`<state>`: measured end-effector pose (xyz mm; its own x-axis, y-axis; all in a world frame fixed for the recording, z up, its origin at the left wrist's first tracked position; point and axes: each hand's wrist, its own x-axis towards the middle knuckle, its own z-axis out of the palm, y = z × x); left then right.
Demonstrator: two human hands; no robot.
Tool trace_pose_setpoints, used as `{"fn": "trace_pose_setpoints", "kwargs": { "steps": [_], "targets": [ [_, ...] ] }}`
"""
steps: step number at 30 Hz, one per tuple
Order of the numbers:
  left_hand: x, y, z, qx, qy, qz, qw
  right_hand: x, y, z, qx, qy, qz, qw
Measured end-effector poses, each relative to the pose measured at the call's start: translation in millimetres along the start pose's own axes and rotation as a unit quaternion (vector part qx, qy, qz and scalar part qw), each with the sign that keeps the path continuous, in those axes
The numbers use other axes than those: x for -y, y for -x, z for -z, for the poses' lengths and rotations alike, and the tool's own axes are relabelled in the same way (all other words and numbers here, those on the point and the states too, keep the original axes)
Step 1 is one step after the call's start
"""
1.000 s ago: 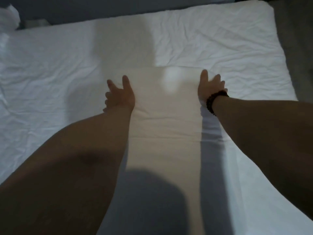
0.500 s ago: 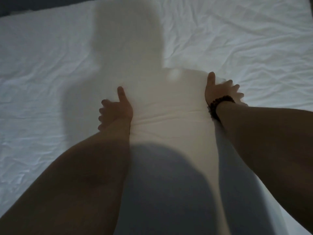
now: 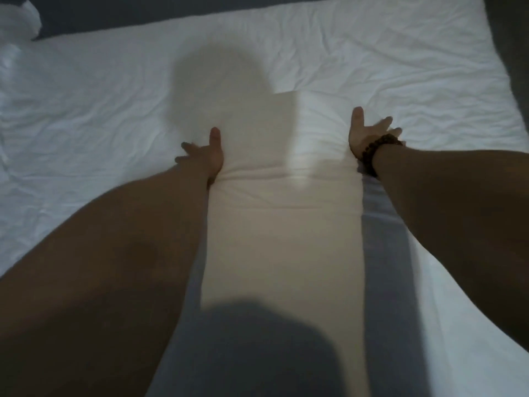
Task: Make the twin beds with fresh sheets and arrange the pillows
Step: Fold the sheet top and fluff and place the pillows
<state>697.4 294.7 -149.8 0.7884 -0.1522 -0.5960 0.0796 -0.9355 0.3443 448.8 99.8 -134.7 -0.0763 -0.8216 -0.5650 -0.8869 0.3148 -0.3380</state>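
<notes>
Grip wide both sides — left hand [image 3: 204,156], right hand [image 3: 367,133] pressing pillow [image 3: 282,213] edges.

Place: a bedroom, dimly lit, seen from above a bed.
Bed: a wide mattress [image 3: 483,90] fills nearly the whole view, its far edge and right corner showing.
Sheet: a white sheet [image 3: 86,110] covers it — creased all over.
Folded cloth: a long cream strip [image 3: 282,242] lies across the sheet.
Edges: a dark grey surface [image 3: 120,12] beyond the far edge; crumpled white bedding [image 3: 18,17] at top left.

No readable text/labels anywhere in view.
</notes>
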Motion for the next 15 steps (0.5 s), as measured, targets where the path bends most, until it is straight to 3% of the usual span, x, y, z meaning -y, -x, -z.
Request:
{"fn": "trace_pose_setpoints", "kwargs": {
  "steps": [3, 9, 15],
  "targets": [
    [13.3, 51.9, 17.7, 0.022, -0.042, -0.006, 0.999, -29.7, 45.8, 14.1, 0.035, -0.007, -0.018, 0.999],
    [94.3, 179.3, -8.3, -0.051, -0.160, -0.068, 0.983, -129.6, 158.4, 1.1, -0.026, 0.042, -0.014, 0.999],
    [202.6, 215.3, -28.0, -0.088, -0.152, 0.031, 0.984, -185.9, 184.5, -20.4, -0.072, 0.040, -0.066, 0.994]
  ]
}}
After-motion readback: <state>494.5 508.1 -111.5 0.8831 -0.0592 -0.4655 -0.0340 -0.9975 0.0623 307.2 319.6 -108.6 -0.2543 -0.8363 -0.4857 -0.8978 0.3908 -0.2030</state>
